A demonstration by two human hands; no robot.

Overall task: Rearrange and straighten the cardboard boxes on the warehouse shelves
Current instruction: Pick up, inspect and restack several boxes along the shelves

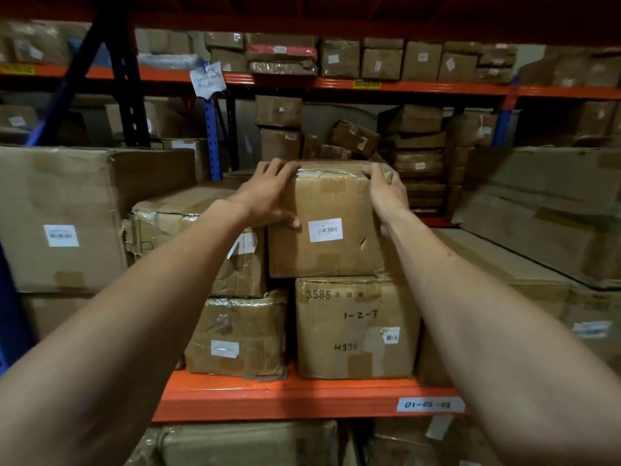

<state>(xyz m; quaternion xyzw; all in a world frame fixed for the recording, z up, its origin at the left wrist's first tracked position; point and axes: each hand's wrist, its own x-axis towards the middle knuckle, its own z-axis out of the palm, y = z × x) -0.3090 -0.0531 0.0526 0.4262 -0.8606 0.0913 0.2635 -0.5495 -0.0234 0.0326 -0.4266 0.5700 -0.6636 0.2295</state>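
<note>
Basically both grips clamp the taped, square cardboard box (331,218): left hand (268,193), right hand (386,193); beneath sits scuffed marked box (356,327); labels unreadable.

An orange shelf (302,396) crosses the lower centre of the frame, its label (430,404) at lower right. Resting directly on it: a taped box (238,334) at centre left and, just beside it, a box marked 1-2-3 (356,327).
</note>
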